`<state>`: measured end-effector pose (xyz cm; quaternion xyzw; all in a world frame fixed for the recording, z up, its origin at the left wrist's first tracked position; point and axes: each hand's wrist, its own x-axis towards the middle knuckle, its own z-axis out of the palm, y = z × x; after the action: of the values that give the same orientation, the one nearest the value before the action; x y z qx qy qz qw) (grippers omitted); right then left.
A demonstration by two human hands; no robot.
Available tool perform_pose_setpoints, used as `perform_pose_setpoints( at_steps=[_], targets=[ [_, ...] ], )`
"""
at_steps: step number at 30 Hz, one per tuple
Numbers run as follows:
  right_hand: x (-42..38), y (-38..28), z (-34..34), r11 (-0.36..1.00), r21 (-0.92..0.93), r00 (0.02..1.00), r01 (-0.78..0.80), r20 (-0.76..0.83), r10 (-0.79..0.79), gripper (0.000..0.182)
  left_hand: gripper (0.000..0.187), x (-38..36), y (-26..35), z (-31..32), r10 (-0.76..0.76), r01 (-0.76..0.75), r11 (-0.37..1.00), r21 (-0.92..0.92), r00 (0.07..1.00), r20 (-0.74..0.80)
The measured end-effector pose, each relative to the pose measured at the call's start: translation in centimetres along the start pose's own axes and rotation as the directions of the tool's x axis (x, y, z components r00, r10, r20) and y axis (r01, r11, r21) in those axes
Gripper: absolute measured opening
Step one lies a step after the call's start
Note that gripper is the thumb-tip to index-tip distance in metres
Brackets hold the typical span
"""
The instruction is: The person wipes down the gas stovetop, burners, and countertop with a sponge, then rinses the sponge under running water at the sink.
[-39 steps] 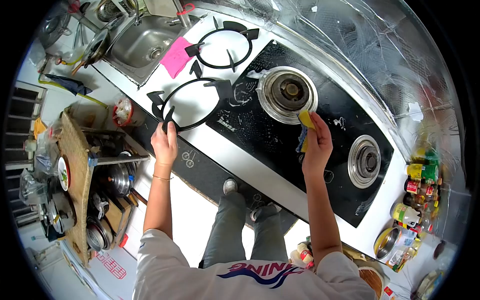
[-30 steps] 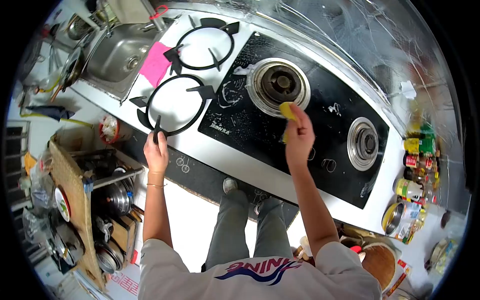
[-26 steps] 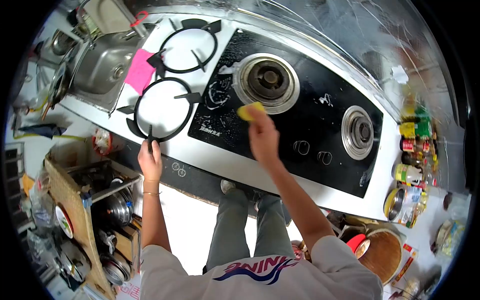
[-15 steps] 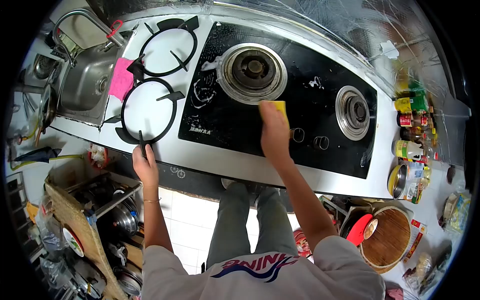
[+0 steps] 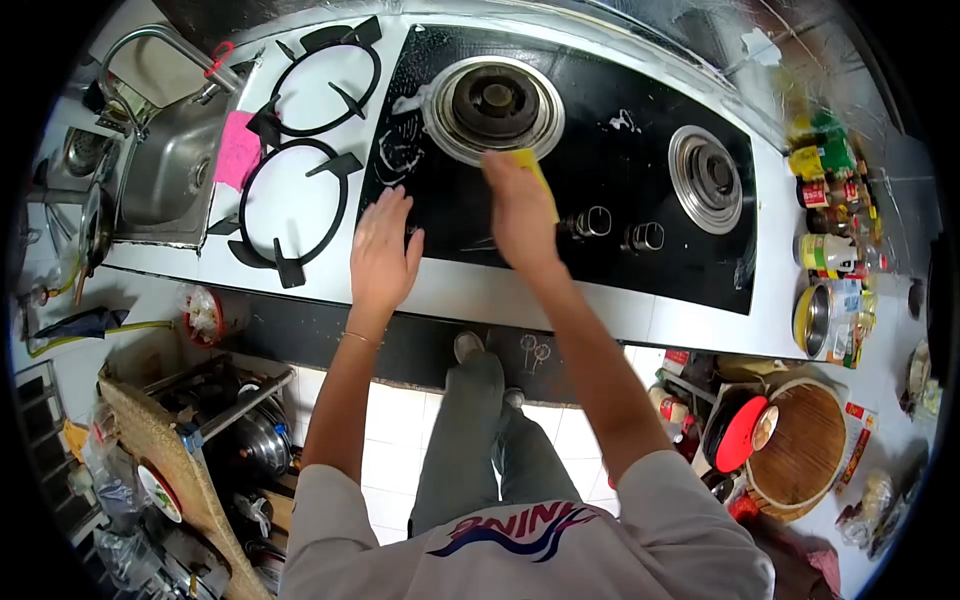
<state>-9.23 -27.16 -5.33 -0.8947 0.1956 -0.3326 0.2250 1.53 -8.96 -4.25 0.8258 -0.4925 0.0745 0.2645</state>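
Observation:
My right hand (image 5: 520, 215) presses a yellow sponge (image 5: 528, 160) onto the black glass cooktop (image 5: 620, 180), just in front of the large left burner (image 5: 497, 100). My left hand (image 5: 383, 245) is empty, its fingers stretched out over the cooktop's front left corner. White foam (image 5: 400, 155) smears the glass beside that burner, with another patch (image 5: 625, 122) farther right. Left of the cooktop, two black pan supports (image 5: 247, 200) lie on the white counter. The smaller right burner (image 5: 707, 178) and two control knobs (image 5: 643, 237) are uncovered.
A pink cloth (image 5: 237, 150) lies by the steel sink (image 5: 165, 190) on the left. Bottles (image 5: 828, 252) and a metal bowl (image 5: 815, 318) line the counter's right end. Below right are a round wooden board (image 5: 800, 445) and a red disc-shaped item (image 5: 742, 435).
My left hand has let go of the near pan support and moved right to the cooktop's corner. My right hand has shifted slightly left with the sponge, closer to the large burner.

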Motion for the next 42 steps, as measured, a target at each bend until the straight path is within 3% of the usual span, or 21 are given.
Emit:
perform_pose_setpoints(
  at_steps=[2, 4, 7, 8, 14, 16, 18, 20, 23, 25, 28, 31, 33, 34, 35, 36, 37, 38, 40, 41, 42],
  targets=[
    [0.0, 0.8, -1.5, 0.996, -0.048, 0.997, -0.073, 0.020, 0.074, 0.045, 0.041, 0.6, -0.1, 0.4, 0.013, -0.013, 1.000, -0.004, 1.000, -0.011],
    [-0.1, 0.2, -1.4, 0.980, -0.171, 0.991, -0.100, -0.100, 0.084, 0.047, 0.040, 0.6, -0.3, 0.6, 0.036, -0.036, 0.999, 0.026, 0.999, 0.026],
    [-0.2, -0.9, 0.0, 0.999, -0.040, 0.998, -0.016, -0.067, 0.014, 0.043, 0.044, 0.4, -0.8, 0.8, 0.022, -0.021, 0.999, -0.047, 0.999, 0.033],
    [-0.5, -1.8, 1.0, 1.000, -0.023, 0.999, -0.020, 0.049, 0.021, 0.047, 0.045, 0.2, -0.9, 0.7, -0.001, 0.005, 0.996, -0.088, 0.999, 0.051],
    [6.6, -5.9, 9.8, 0.993, -0.111, 0.997, -0.035, 0.071, 0.043, 0.052, 0.040, -0.9, -2.9, 0.9, -0.139, 0.106, 0.836, -0.539, 0.990, -0.021],
    [10.3, -5.7, 12.0, 0.993, -0.115, 0.999, -0.039, -0.042, 0.035, 0.050, 0.036, -0.6, -3.3, 0.7, -0.160, 0.178, 0.722, -0.668, 0.983, 0.089],
    [10.1, -6.5, 11.9, 0.984, -0.108, 0.990, -0.143, -0.023, 0.141, 0.050, 0.036, -0.6, -3.6, -0.5, -0.155, 0.293, 0.638, -0.712, 0.955, 0.254],
    [6.8, -8.4, 9.3, 0.931, -0.115, 0.929, -0.345, 0.099, 0.357, 0.052, 0.038, 0.3, -3.9, -2.6, -0.236, 0.453, 0.394, -0.800, 0.891, 0.388],
    [1.5, -10.1, 4.5, 0.871, -0.172, 0.868, -0.460, 0.120, 0.483, 0.057, 0.038, 2.6, -5.8, -5.9, -0.069, 0.481, 0.422, -0.769, 0.863, 0.501],
    [2.3, -10.8, 4.8, 0.881, -0.168, 0.871, -0.443, 0.150, 0.467, 0.055, 0.037, 4.5, -6.3, -8.3, 0.026, 0.482, 0.432, -0.763, 0.838, 0.545],
    [7.9, -10.6, 9.2, 0.893, -0.182, 0.873, -0.412, 0.201, 0.444, 0.057, 0.034, 7.2, -7.0, -10.1, 0.145, 0.429, 0.430, -0.794, 0.836, 0.529],
    [14.2, -7.6, 15.2, 0.865, -0.173, 0.882, -0.471, -0.058, 0.468, 0.057, 0.030, 12.6, -9.1, -10.2, 0.197, 0.312, 0.655, -0.688, 0.809, 0.553],
    [17.4, -4.9, 17.7, 0.850, -0.072, 0.842, -0.521, -0.206, 0.499, 0.052, 0.020, 17.1, -10.4, -9.2, 0.207, 0.319, 0.675, -0.665, 0.784, 0.586],
    [18.0, -4.1, 18.1, 0.830, 0.025, 0.796, -0.558, -0.269, 0.543, 0.049, 0.019, 19.0, -11.3, -7.9, 0.262, 0.165, 0.746, -0.645, 0.818, 0.512],
    [17.6, -4.5, 17.1, 0.824, 0.026, 0.788, -0.567, -0.277, 0.551, 0.049, 0.018, 21.4, -11.1, -7.4, 0.263, 0.126, 0.771, -0.624, 0.830, 0.492],
    [17.2, -5.6, 15.0, 0.779, 0.314, 0.725, -0.543, -0.292, 0.624, 0.044, 0.013, 23.3, -11.3, -5.7, 0.292, 0.049, 0.788, -0.613, 0.848, 0.443],
    [16.3, -6.8, 13.2, 0.675, 0.575, 0.665, -0.462, -0.280, 0.693, 0.039, 0.022, 24.6, -11.2, -4.5, 0.312, 0.005, 0.836, -0.549, 0.819, 0.482],
    [14.7, -7.9, 12.1, 0.690, 0.554, 0.639, -0.465, -0.330, 0.695, 0.033, 0.022, 24.8, -11.5, -2.4, 0.322, -0.006, 0.835, -0.550, 0.816, 0.480],
    [10.6, -9.9, 10.5, 0.615, 0.565, 0.550, -0.550, -0.309, 0.776, 0.030, 0.035, 24.0, -11.8, 2.0, 0.572, -0.415, 0.804, -0.427, 0.735, 0.363],
    [8.6, -11.0, 9.9, 0.594, 0.600, 0.524, -0.536, -0.315, 0.791, 0.030, 0.046, 24.5, -10.9, 1.9, 0.586, -0.470, 0.809, -0.353, 0.603, 0.541],
    [6.3, -11.6, 9.3, 0.595, 0.545, 0.511, -0.591, -0.317, 0.799, 0.030, 0.046, 25.0, -10.8, 2.9, 0.587, -0.472, 0.808, -0.352, 0.601, 0.542]
  ],
)
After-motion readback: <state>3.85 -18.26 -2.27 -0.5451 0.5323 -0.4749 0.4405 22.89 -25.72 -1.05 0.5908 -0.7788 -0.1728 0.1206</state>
